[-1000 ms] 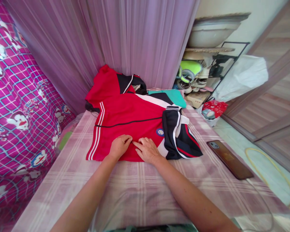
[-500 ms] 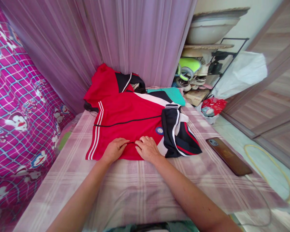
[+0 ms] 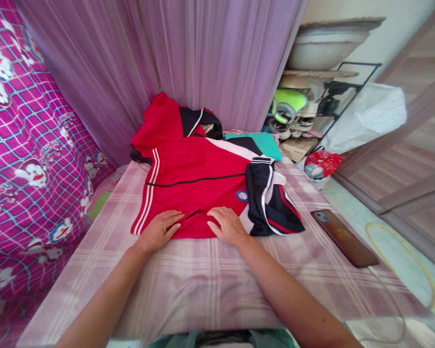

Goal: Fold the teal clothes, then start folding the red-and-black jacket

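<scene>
A red zip jacket (image 3: 195,164) with white and navy panels lies spread on the table, its hem at the left and its black zip running across. One navy sleeve (image 3: 263,198) is folded over the chest side, beside a round blue badge (image 3: 242,195). My left hand (image 3: 163,228) rests flat on the near edge of the red body, close to the hem, fingers stretched out. Farther right, my right hand (image 3: 227,224) lies on the red cloth near the badge, fingers extended. Between the hands shows a short black pocket slit (image 3: 193,214).
Behind the jacket sits another red and navy garment (image 3: 159,121), with a teal cloth (image 3: 257,145) to its right. A phone (image 3: 344,238) on a cable lies at the table's right edge. A shoe rack (image 3: 333,111) stands beyond; a purple curtain (image 3: 210,58) hangs behind.
My left hand has slid left along the jacket, away from the pocket slit, and its fingers have flattened. My right hand has barely moved. The view has shifted slightly.
</scene>
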The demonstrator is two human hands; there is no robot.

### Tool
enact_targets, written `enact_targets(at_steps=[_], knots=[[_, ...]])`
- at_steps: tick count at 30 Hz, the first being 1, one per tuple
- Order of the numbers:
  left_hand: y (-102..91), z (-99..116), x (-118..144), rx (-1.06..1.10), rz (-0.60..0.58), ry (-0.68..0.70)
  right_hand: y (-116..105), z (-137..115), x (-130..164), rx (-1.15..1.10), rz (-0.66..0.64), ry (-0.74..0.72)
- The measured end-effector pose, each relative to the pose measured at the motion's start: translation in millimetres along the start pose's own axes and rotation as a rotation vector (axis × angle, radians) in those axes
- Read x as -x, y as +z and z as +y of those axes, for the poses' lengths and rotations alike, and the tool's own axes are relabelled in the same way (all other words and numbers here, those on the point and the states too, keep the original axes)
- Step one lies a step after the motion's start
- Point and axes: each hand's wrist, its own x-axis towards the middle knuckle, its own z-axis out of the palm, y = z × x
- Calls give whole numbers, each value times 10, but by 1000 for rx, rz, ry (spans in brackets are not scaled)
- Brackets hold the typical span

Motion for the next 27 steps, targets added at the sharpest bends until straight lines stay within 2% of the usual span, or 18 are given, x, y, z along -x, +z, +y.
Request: enact_targets(at_steps=[5,10,15,21,27], knots=[[-78,46,-9,-12,-72,-35,-39,45,170,-50,-59,-130],[-125,63,192,-49,-34,-111,-66,34,230,-101,-120,-72],[-227,-5,456,-82,9,-53,-129,6,231,-108,-208,-58],[-355,-57,578,-207,66,-18,-202,-39,252,-61,-260,-54],[-462,-11,595,-202,-38,-15,-321,-12,126,-36,-336,-24]])
